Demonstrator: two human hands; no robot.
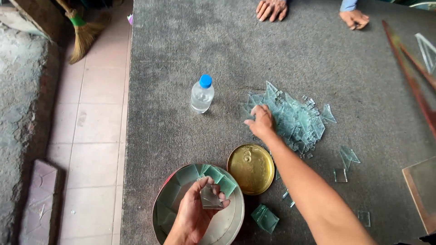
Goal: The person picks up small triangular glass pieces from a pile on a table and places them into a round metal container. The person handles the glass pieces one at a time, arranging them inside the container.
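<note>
Head view: your hands over a grey mat (181, 136).
Left hand (194, 213): fingers gripping a clear glass shard (210, 198) above the round tin (227, 227).
Right hand (260, 121): fingers curled on the glass pile (299, 120).
Nearby: gold lid (250, 169), water bottle (202, 94).

A small triangular glass piece (210, 198) sits tilted between the fingertips of the left hand (193, 215), clear with a grey sheen, held just above the round tin (236, 217). Inside that tin, greenish flat glass pieces (213, 173) lie along the far rim. Out on the grey table (181, 54), the pile of glass shards (297, 119) spreads pale green and jagged, and the right hand (262, 122) rests on its near-left edge, fingers touching the shards.
</note>
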